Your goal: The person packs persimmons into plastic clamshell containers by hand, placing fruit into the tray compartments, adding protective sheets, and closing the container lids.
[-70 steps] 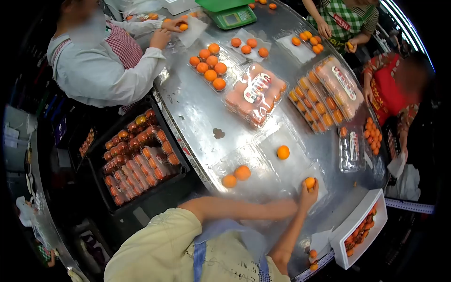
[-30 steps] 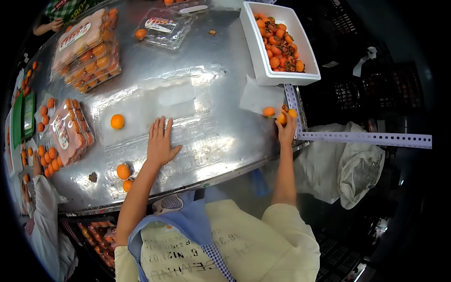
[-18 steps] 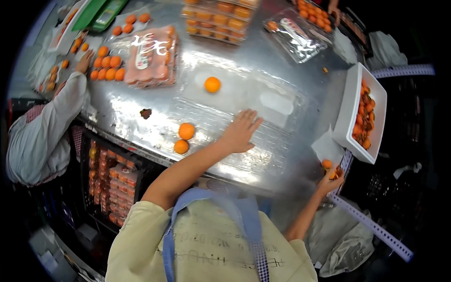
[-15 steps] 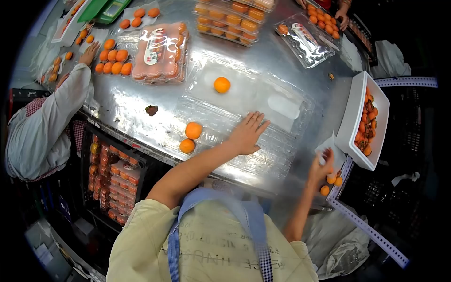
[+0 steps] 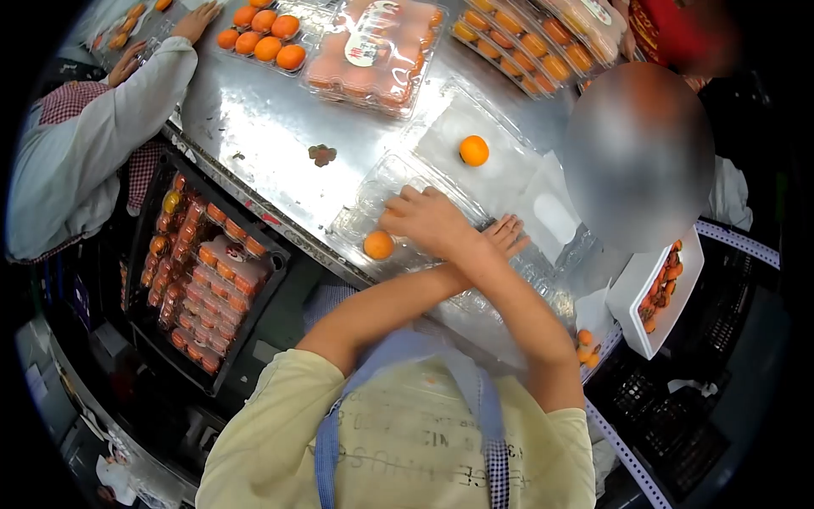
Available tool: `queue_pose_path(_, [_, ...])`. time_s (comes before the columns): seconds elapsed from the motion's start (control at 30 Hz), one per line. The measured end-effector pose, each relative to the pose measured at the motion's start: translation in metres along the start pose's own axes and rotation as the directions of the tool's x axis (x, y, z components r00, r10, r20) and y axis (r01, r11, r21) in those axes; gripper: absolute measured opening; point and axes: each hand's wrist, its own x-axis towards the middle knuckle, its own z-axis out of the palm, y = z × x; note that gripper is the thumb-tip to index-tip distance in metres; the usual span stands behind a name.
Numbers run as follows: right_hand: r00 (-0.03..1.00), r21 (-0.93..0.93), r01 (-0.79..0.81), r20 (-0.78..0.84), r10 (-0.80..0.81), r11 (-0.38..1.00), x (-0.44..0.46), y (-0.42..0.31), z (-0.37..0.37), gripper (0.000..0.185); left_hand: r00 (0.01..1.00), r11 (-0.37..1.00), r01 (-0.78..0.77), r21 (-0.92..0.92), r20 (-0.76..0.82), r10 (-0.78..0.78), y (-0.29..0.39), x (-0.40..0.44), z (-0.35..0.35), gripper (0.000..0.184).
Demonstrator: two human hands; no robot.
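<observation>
My left hand [image 5: 506, 236] lies with fingers stretched out on the clear plastic tray [image 5: 360, 208]. My right hand [image 5: 428, 222] crosses over my left forearm to the tray's left end, its fingers curled downward. Whatever is beneath those fingers is hidden. One persimmon [image 5: 378, 244] sits in the tray just below my right hand. Another persimmon [image 5: 474, 150] rests on the white lining sheet [image 5: 441, 127] in the adjoining lid half, which has a pale oval label [image 5: 555, 218].
Filled clear packs [image 5: 373, 55] and a stack of packs [image 5: 534, 42] stand behind. A white bin [image 5: 627, 293] of persimmons and loose persimmons [image 5: 587, 348] are at right. A crate [image 5: 203, 280] of packs sits lower left. A co-worker's sleeve [image 5: 119, 136] reaches in; a blurred round patch covers the upper right.
My right hand has swung from the loose persimmons at the right across my left arm to the tray. One of two tray persimmons is now out of sight. The view has turned.
</observation>
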Motion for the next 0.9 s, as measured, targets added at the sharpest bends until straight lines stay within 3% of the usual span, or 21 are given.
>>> queue_pose_path(0.1, [0.991,-0.031,0.019,0.133,-0.015,0.999,0.002,0.003,-0.009,0.027,0.999,0.999,0.023,-0.047,0.029,-0.022,0.003,0.000,0.014,0.065])
queue_pose_path(0.17, [1.000,0.115,-0.012,-0.020,0.014,0.993,-0.007,0.006,-0.008,0.031,0.996,0.989,0.061,-0.136,0.076,-0.051,0.004,0.003,0.005,0.065])
queue_pose_path(0.2, [0.994,0.171,-0.003,-0.105,0.021,0.985,-0.010,0.010,-0.013,0.033,0.972,0.985,0.101,-0.142,0.223,-0.067,0.006,0.010,-0.004,0.066])
queue_pose_path(0.23, [0.985,0.380,-0.102,-0.090,0.147,0.920,-0.014,0.007,-0.027,0.039,0.975,0.967,0.150,-0.205,0.195,-0.109,0.005,0.011,-0.002,0.069])
queue_pose_path(0.3, [0.951,0.783,-0.195,0.002,0.310,0.591,-0.026,0.002,-0.021,0.047,0.946,0.984,0.073,-0.161,0.323,-0.017,0.001,0.013,-0.012,0.073])
queue_pose_path(0.37, [0.940,0.990,-0.139,0.133,0.315,-0.003,-0.028,0.003,-0.021,0.046,0.998,0.972,0.052,-0.228,0.045,-0.043,0.002,0.002,0.047,0.075])
queue_pose_path(0.4, [0.947,0.935,-0.091,0.188,0.261,-0.344,-0.027,-0.005,-0.034,0.044,0.998,0.978,0.036,-0.208,0.059,-0.024,-0.001,0.004,0.038,0.075])
queue_pose_path(0.5, [0.896,0.866,-0.293,0.396,0.200,-0.405,-0.019,-0.002,-0.013,0.036,0.992,0.987,0.016,-0.158,0.130,0.004,0.003,0.005,0.001,0.077])
queue_pose_path(0.53, [0.929,0.954,-0.294,0.300,0.218,-0.063,-0.013,-0.005,-0.010,0.032,0.987,0.991,0.005,-0.131,0.161,0.016,0.003,0.005,-0.011,0.078])
queue_pose_path(0.57, [0.958,0.924,-0.255,0.202,0.203,0.285,-0.007,-0.008,-0.008,0.029,0.981,0.994,-0.005,-0.106,0.193,0.025,0.002,0.005,-0.019,0.079])
queue_pose_path(0.6, [0.981,0.781,-0.186,0.116,0.154,0.596,-0.002,-0.013,-0.005,0.027,0.978,0.993,-0.012,-0.121,0.203,0.036,0.001,0.005,-0.025,0.081])
queue_pose_path(0.63, [0.988,0.648,-0.077,-0.054,0.147,0.757,0.001,-0.024,-0.004,0.018,0.976,0.991,-0.015,-0.135,0.211,0.044,0.000,0.006,-0.029,0.083])
queue_pose_path(0.73, [0.999,0.254,0.035,-0.040,-0.026,0.967,0.005,-0.036,0.005,0.011,0.993,0.985,-0.008,-0.172,0.119,0.029,0.000,0.002,-0.016,0.090])
queue_pose_path(0.77, [0.994,0.193,0.088,-0.084,-0.073,0.977,0.007,-0.036,0.008,0.010,0.997,0.982,-0.006,-0.190,0.079,0.022,-0.001,0.002,-0.009,0.090])
queue_pose_path(0.9, [0.988,0.032,0.110,0.104,-0.113,0.993,0.013,-0.032,0.026,0.014,0.999,0.919,0.005,-0.394,-0.041,-0.024,0.000,0.002,0.010,0.081])
